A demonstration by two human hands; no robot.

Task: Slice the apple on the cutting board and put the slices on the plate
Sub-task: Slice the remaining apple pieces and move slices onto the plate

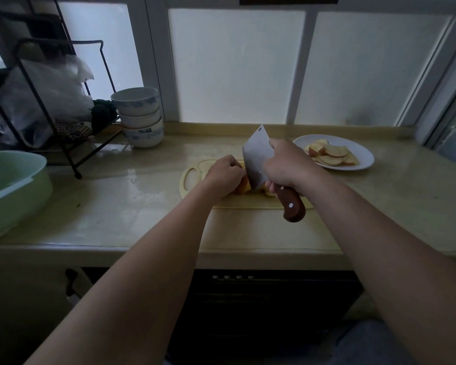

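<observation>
— What's the surface?
— A glossy beige desk (142,219) in a dim room.
— The hands?
— Both over the one board (192,177), mid-desk. The left hand (225,175) curls over the apple (241,187). The right hand (287,167) grips the one knife (256,154), blade against the apple.
— Farther back?
— One basin (11,185) at the left edge, one plate (363,159) of slices (332,155) back right, what looks like four stacked bowls (140,117) by a rack (50,101), then frosted windows (234,67).

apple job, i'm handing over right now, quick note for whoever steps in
Left hand: holds the apple piece steady on the cutting board.
Right hand: grips the cleaver by its handle, blade on the apple piece.
Done: a pile of apple slices lies on the white plate, right of the board.
To do: finish slicing this piece, move the new slices to the plate.
</observation>
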